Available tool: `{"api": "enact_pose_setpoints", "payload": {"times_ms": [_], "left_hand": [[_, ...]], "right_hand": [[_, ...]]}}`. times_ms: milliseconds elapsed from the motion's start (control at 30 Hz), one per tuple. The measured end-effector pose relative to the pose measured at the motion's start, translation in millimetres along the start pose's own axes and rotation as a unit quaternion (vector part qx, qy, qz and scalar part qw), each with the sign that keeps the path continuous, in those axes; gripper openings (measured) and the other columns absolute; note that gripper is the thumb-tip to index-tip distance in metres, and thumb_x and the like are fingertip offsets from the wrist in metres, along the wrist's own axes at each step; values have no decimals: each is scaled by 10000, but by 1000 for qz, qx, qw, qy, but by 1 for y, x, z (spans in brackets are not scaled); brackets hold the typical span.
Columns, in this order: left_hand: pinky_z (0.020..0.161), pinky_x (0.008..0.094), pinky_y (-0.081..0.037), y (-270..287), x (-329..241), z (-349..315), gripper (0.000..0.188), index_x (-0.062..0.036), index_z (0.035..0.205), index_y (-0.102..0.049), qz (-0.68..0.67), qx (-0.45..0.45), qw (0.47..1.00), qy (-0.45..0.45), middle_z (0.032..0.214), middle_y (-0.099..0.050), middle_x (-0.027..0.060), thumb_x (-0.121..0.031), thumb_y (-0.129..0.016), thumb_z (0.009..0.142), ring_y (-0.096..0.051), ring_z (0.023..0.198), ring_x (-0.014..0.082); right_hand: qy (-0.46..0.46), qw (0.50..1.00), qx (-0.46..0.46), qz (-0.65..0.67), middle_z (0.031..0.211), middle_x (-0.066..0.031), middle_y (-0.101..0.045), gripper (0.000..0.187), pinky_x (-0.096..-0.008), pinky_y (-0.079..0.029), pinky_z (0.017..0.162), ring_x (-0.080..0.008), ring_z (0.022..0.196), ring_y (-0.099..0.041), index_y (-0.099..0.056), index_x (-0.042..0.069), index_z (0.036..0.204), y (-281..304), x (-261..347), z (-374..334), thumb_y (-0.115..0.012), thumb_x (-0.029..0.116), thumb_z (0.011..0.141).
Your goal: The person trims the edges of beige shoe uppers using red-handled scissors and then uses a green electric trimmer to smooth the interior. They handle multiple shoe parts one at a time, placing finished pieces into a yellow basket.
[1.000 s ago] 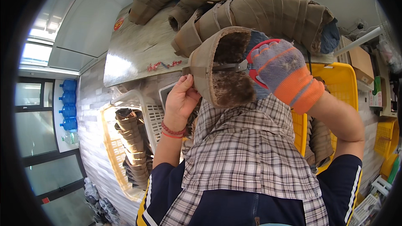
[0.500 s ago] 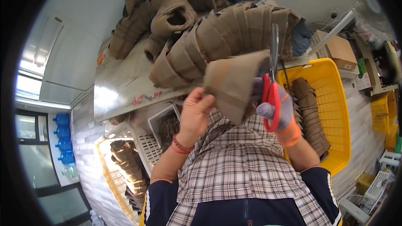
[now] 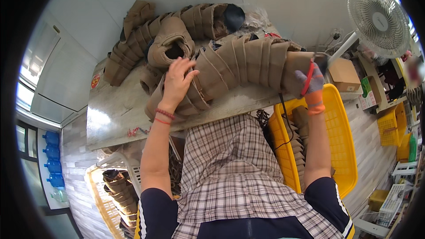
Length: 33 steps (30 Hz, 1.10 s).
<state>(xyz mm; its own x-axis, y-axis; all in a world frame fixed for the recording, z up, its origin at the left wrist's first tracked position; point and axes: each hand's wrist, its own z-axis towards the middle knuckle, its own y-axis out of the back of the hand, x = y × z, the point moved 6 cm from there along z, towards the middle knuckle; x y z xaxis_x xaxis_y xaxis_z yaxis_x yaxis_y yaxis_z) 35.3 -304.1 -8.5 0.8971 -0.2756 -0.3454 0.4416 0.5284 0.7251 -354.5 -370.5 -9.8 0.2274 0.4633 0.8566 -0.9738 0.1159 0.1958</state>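
My bare left hand (image 3: 178, 79), fingers spread, reaches over the left part of the front row of nested brown shoe uppers (image 3: 230, 64). Its fingertips lie by the ankle opening of a single upper (image 3: 170, 40) resting on the worktable; whether they touch it I cannot tell. In a grey glove with an orange cuff, my right hand (image 3: 312, 82) is closed round the red handles of a pair of scissors (image 3: 306, 81). Blurred blades point away from me. That hand is against the upper (image 3: 297, 67) at the row's right end.
A second row of nested uppers (image 3: 146, 35) lies behind on the worktable (image 3: 110, 124). Below the right edge stands a yellow basket (image 3: 343, 141) holding more uppers; a pale crate (image 3: 95, 186) with uppers is at lower left. A fan (image 3: 378, 20) and a cardboard box (image 3: 345, 74) stand far right.
The upper held before my body has left my left hand; an upper is now at the row's right end under my right hand. My left hand has moved forward and left, and opened.
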Motion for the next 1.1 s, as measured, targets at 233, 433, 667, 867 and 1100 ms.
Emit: {"api": "enact_pose_setpoints", "payload": {"times_ms": [233,433,667,867,1100], "left_hand": [[969,391,-406,-9,1,5,284,-87,1043,-665,-119,44,992,14,1102,-631,118,-240,-675,804,-497,1168,301],[919,378,-429,3,4,-7,230,-49,994,-662,-128,3,991,41,1043,-641,122,-197,-657,818,-523,1109,310],[831,398,-457,46,37,21,185,-59,950,-638,198,-86,975,-46,1185,-547,184,-62,-566,780,-537,1052,348],[858,383,-471,56,83,39,177,-40,938,-632,135,-51,989,-36,1159,-560,234,-56,-551,781,-560,1031,365],[815,337,-499,159,101,0,241,-22,1089,-601,-562,-190,784,183,1032,-649,70,-155,-609,888,-623,892,195]], "right_hand": [[-105,974,94,177,1073,-81,-621,419,-282,-462,859,-168,970,-585,-541,-20,1137,-31,-88,35,-692,50,753],[-96,983,122,96,942,-22,-610,290,-251,-464,750,-116,855,-575,-566,-3,1071,-36,-79,24,-636,182,858],[-153,953,-26,261,698,26,-552,300,-217,-403,499,-73,589,-517,-586,56,1000,-11,-95,2,-584,343,912],[-189,946,-110,240,717,-4,-594,352,-176,-328,440,-62,549,-505,-584,24,1055,6,-74,-18,-562,349,922],[-66,977,28,203,747,7,-569,256,-185,-359,495,-62,601,-483,-541,10,1094,27,-26,-45,-554,206,929]]}}
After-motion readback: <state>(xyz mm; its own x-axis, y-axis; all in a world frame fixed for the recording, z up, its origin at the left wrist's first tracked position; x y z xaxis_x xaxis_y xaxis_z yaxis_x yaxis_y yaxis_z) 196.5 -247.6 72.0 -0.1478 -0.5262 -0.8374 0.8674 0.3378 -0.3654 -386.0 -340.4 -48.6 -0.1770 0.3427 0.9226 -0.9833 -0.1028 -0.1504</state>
